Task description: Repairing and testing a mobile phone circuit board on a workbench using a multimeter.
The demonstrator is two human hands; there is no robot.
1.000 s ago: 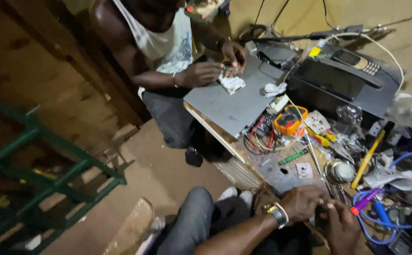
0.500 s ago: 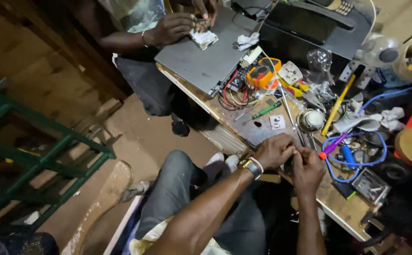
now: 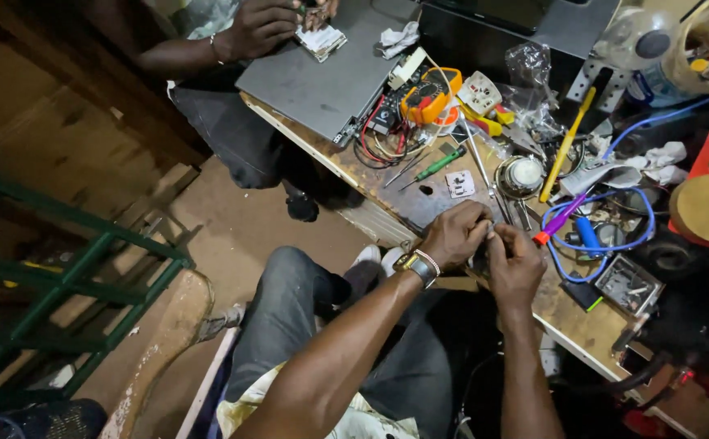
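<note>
Both forearms are stretched forward from the lower edge of the view over the lap, and the two hands are brought together at the near edge of the tabletop [image 3: 590,333]. The left hand [image 3: 455,234], with a watch [image 3: 414,266] worn at the wrist, is curled with its fingers bent inward; the right hand [image 3: 517,262] is closed opposite it, knuckles up. A small part [image 3: 488,236] is pinched between the fingertips of both hands (what kind of part cannot be told, as it is almost wholly covered). It is held just above the tabletop's near edge.

Just beyond the hands, a small white square plate [image 3: 460,184] is laid flat, with a green-handled screwdriver [image 3: 435,165] past it and a round metal piece [image 3: 523,175] to the right. A looped blue cable [image 3: 614,236] lies right of the hands. Further off, an orange multimeter [image 3: 427,95] is set among red and black wires. At the far end, a grey laptop [image 3: 322,81] is seen, and another person's hand [image 3: 261,28] is rested at its edge on a small white object [image 3: 320,39]
</note>
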